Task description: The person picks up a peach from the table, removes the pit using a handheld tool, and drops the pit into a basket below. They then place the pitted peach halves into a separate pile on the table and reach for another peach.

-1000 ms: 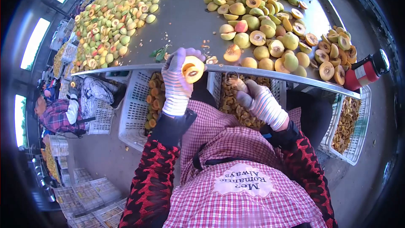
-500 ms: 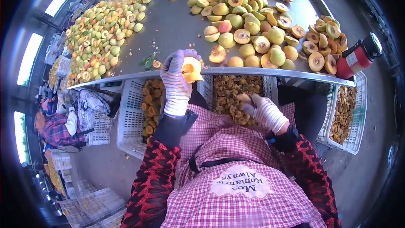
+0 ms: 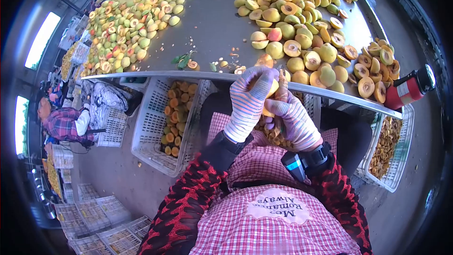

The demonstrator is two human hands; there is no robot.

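Observation:
My left hand (image 3: 252, 97), in a striped knit glove, is wrapped round a yellow peach half (image 3: 271, 89), which shows between its fingers. My right hand (image 3: 296, 122), gloved alike, is closed right against the same fruit, its fingers curled and partly hidden; I cannot tell what it grips. Both hands are together at the metal table's front edge (image 3: 212, 75), above my lap. Just beyond them on the table lies another peach half (image 3: 265, 60). Below the hands, a heap of brown-yellow pieces (image 3: 273, 134) shows partly.
Halved peaches form one pile (image 3: 127, 33) at the left and another (image 3: 302, 23) at the right. A red bottle with a black lid (image 3: 409, 87) stands at the right corner. White crates (image 3: 146, 144) with fruit stand below; another person (image 3: 66, 123) sits at far left.
My left hand has moved right with the peach half, and my right hand has come up from over the crate to meet it. The view has shifted slightly.

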